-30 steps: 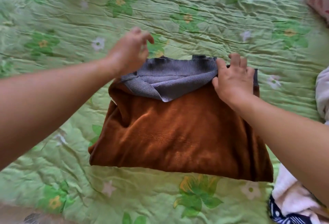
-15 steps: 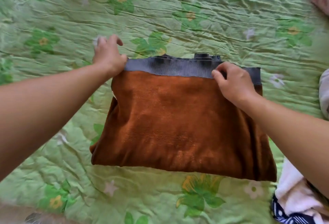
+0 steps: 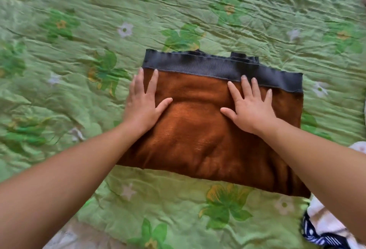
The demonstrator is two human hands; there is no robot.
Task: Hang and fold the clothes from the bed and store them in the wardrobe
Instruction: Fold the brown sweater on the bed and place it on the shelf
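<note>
– On the bed, what is seen laid out?
– A folded brown garment (image 3: 198, 145) is spread flat on the green flowered quilt (image 3: 79, 82), near the middle of the view. A grey ribbed band (image 3: 208, 66) is seen along its far edge, and a small dark tab is seen sticking out beyond that band.
– How are the hands placed?
– Both are laid palm down on the brown cloth, just short of the band. The left hand (image 3: 143, 104) is set at the garment's left edge, with its outer fingers partly over the quilt. The right hand (image 3: 251, 108) is set right of the middle, with its fingertips reaching the band's seam.
– Is anything gripped?
– Nothing is gripped. The fingers of each hand are stretched straight and spread, and are pressed flat on the cloth.
– Is anything else seen?
– More clothes (image 3: 324, 227), white and navy patterned, are bunched at the lower right corner, just beside the garment's near right corner.
</note>
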